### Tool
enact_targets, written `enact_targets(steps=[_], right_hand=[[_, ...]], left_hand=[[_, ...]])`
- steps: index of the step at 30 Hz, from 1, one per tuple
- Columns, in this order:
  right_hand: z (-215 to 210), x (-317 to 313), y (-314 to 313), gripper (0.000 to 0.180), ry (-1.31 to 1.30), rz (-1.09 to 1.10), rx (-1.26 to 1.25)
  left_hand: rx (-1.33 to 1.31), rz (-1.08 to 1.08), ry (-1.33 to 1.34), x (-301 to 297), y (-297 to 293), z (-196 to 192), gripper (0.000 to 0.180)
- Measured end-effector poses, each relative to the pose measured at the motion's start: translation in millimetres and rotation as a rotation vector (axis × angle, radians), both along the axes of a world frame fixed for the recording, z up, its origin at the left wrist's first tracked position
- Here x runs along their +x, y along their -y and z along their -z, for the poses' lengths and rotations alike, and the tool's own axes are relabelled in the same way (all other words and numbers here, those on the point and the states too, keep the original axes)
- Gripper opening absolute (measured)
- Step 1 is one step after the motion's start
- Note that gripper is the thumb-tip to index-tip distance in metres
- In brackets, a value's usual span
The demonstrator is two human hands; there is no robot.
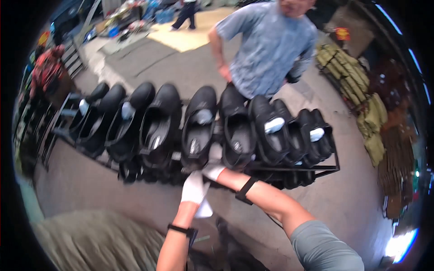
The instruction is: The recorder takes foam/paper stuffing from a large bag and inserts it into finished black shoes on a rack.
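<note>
My left hand, in a white glove, is at the front edge of a black metal shoe rack, just below the heel of a black slip-on shoe. A flat white piece, paper or cloth, hangs beneath its palm, and the fingers look closed on it. My right hand, gloved in white too, reaches in between that shoe and the black shoe to its right. Its fingers are partly hidden and blurred, so their grip does not show.
More black shoes line the top tier, several with white stuffing; others sit on a lower tier. Across the rack stands a person in a blue-grey shirt. Olive bundles are stacked at the right, and another rack stands at the left.
</note>
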State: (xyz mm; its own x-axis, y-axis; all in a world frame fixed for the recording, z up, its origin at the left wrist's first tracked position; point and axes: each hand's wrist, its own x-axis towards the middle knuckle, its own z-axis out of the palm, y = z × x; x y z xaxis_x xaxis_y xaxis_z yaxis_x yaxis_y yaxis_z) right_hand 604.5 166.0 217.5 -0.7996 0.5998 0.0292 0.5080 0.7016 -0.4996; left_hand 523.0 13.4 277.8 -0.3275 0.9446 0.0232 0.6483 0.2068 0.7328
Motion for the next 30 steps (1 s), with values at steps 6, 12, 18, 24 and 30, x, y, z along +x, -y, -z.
enact_targets(steps=[6, 12, 18, 24, 30], right_hand=[[-155.4, -45.0, 72.3, 0.029, 0.165, -0.031, -0.181], [-175.0, -23.6, 48.8, 0.029, -0.344, 0.033, -0.392], [-176.2, 8.5, 135.7, 0.065, -0.360, -0.331, -0.054], [-155.4, -39.2, 161.2, 0.052, -0.532, -0.227, 0.045], [-109.4, -126.1, 147.0, 0.015, -0.686, 0.393, -0.857]], left_hand=[[-0.175, -0.057, -0.090, -37.6, 60.6, -7.7, 0.054], [0.053, 0.002, 0.145, -21.3, 53.0, -36.9, 0.074], [0.091, -0.568, 0.785, -105.6, 104.3, -55.7, 0.026], [0.252, -0.655, 1.165, -157.1, 96.3, -76.8, 0.031], [-0.079, -0.435, 0.035, -220.2, 107.2, -53.3, 0.046]])
